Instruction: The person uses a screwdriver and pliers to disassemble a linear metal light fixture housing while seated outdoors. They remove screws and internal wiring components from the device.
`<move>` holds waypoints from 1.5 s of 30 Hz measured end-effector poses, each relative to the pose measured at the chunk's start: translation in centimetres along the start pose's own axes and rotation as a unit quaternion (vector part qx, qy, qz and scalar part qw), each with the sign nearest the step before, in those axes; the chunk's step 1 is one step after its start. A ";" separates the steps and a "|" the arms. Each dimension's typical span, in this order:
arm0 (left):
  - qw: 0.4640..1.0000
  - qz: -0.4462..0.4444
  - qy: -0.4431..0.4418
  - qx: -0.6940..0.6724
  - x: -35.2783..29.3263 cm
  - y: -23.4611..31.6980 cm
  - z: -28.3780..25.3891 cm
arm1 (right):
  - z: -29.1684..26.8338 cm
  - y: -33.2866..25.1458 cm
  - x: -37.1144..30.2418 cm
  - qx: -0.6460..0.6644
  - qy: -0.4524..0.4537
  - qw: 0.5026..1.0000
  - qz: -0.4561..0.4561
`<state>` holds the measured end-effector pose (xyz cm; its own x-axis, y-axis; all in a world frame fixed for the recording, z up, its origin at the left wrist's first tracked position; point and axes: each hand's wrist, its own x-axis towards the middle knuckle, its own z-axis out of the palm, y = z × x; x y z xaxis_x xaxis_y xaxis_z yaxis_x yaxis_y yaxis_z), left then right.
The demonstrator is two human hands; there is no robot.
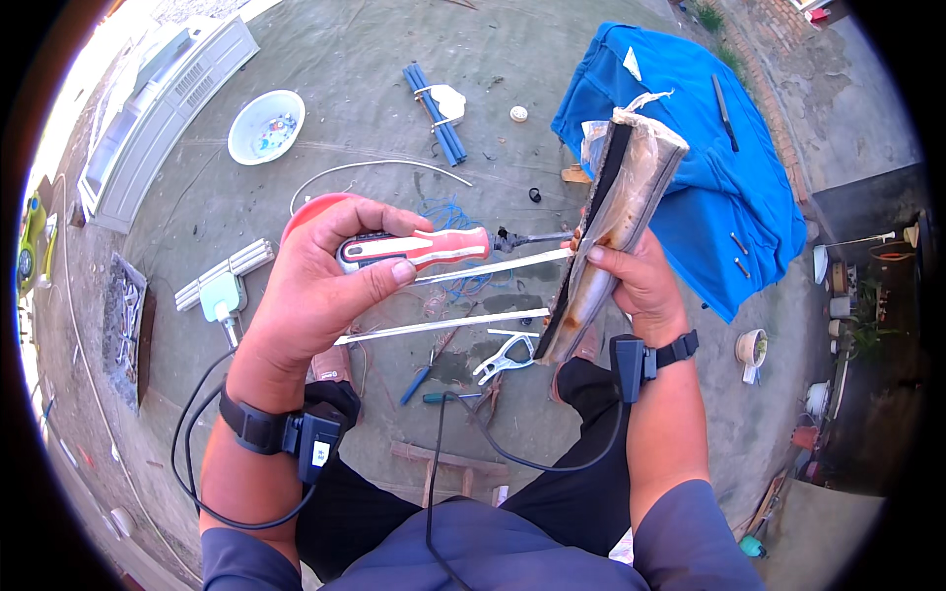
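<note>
My left hand (330,261) is closed around the red-and-white handle of a screwdriver (434,248). Its metal shaft points right, and the tip reaches the edge of a stained clear-plastic sleeve with dark borders (616,212). My right hand (645,286) grips that sleeve from the right side, thumb across its face. The sleeve is tilted, and its frayed upper end stands away from me. Two pale strips (463,323) run from the left hand's side toward the sleeve; where they end is partly hidden. Part of a red round thing (315,212) shows behind my left hand.
On the ground between my feet lie a spring clamp (509,357), pliers (488,402) and screwdrivers (416,384). Ahead are blue tubes (434,113), a white basin (267,128) and a blue cloth (705,167) with a knife on it. Cables hang from my wrist straps.
</note>
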<state>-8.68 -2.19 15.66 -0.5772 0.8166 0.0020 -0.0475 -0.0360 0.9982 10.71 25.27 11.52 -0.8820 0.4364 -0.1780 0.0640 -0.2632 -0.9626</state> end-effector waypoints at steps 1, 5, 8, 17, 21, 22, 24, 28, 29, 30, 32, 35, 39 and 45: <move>1.000 0.002 0.001 0.004 0.0 0.0 0.0 | 0.0 0.0 0.0 0.000 0.000 1.000 0.002; 1.000 0.006 0.004 0.009 0.0 0.0 0.0 | -0.1 0.1 0.0 0.000 0.002 1.000 0.003; 1.000 0.006 -0.006 -0.010 0.0 -0.2 -0.1 | 0.0 0.2 0.1 0.009 0.002 1.000 -0.003; 0.964 0.141 -0.029 0.223 0.2 -0.4 0.2 | 0.3 0.0 -0.1 0.027 0.000 1.000 0.000; 0.939 0.193 -0.005 0.283 0.4 -0.4 0.1 | 0.3 0.2 0.1 0.018 -0.021 0.999 0.018; 0.931 0.204 0.000 0.302 0.5 -0.5 0.0 | 0.4 0.3 0.0 0.016 -0.019 1.000 0.020; 0.931 0.202 0.006 0.303 0.5 -0.5 0.0 | 0.4 0.4 -0.1 0.014 -0.015 1.000 0.024; 0.957 0.144 -0.004 0.253 0.3 -0.3 0.1 | 0.6 0.3 -0.2 0.001 -0.015 1.000 0.021; 0.960 0.130 -0.008 0.246 0.3 -0.2 0.0 | 0.5 0.5 -0.2 -0.003 -0.022 1.000 0.018; 0.965 0.118 -0.009 0.235 0.3 -0.2 0.0 | 0.4 0.6 -0.1 -0.007 -0.029 0.999 0.016; 0.972 0.094 -0.009 0.214 0.3 -0.2 -0.1 | 0.7 0.5 -0.3 -0.006 -0.019 0.999 0.028; 0.975 0.070 -0.009 0.210 0.3 -0.2 -0.4 | 0.8 0.6 -0.4 -0.006 -0.021 0.999 0.031; 0.989 0.006 -0.009 0.146 0.1 -0.1 -0.5 | 1.1 0.5 -0.6 -0.004 -0.010 0.999 0.031; 0.996 -0.077 -0.008 0.055 -0.1 0.2 -0.1 | 0.2 0.8 -0.4 -0.022 -0.012 1.000 0.017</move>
<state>-8.69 -2.37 15.84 -0.5572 0.8165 -0.1509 -0.0443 0.1522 0.9874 10.99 24.71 10.87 -0.8899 0.4071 -0.2057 0.1135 -0.2392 -0.9643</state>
